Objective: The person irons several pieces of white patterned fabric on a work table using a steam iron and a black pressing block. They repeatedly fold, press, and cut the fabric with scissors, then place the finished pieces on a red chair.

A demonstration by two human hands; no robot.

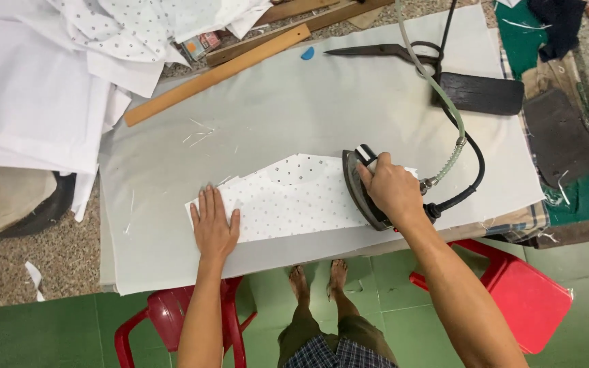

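While left hand (214, 228) lies spread flat on dotted fabric (288, 197), right hand (391, 189) grips iron (361, 191)

The fabric piece (288, 197) is white with small dark dots, and the heap of cloth (138, 27) at eleven o'clock shares that dotted pattern. The iron (363, 194) is dark grey with a black cord (472, 170) and a pale green hose (438, 88). The desk (294, 109) cover is plain light grey. The ruler (219, 73) is tan wood. Two stools (526, 293) at six o'clock are red, the floor (49, 327) green, the shorts (335, 354) dark plaid.
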